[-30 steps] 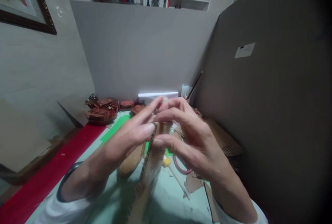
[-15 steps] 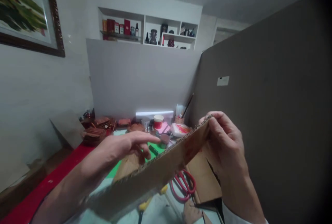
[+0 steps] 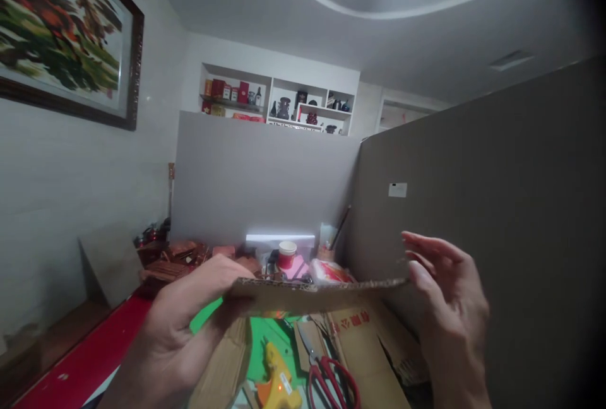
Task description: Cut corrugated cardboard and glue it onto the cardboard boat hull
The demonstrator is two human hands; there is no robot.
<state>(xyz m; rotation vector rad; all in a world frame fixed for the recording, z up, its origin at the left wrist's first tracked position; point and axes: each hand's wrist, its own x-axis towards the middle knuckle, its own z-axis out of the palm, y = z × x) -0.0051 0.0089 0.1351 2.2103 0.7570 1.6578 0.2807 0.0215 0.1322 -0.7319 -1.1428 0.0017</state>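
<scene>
A strip of corrugated cardboard [image 3: 312,299] is held up level in front of me, its ridged edge toward the top. My left hand [image 3: 182,324] grips its left end, thumb below and fingers over the edge. At the right end my right hand [image 3: 449,298] has its fingers spread, with the thumb close to the cardboard's corner; whether it touches cannot be told. Beneath the strip lie a yellow glue gun [image 3: 279,385] and red-handled scissors [image 3: 326,371] with the blades pointing away. Beside the scissors is a larger cardboard piece [image 3: 364,358] with red printed characters.
A green mat [image 3: 258,358] lies under the tools. Farther back stand a red-and-white paper cup [image 3: 286,255] and a plastic-wrapped pack [image 3: 329,272]. Brown pieces [image 3: 173,264] are heaped at back left. Grey panels [image 3: 265,182] close off the back and right.
My left hand has gone from free above the strip to gripping its left end. My right hand's fingers have opened. The strip has turned from slanting to level, and the view has tilted up.
</scene>
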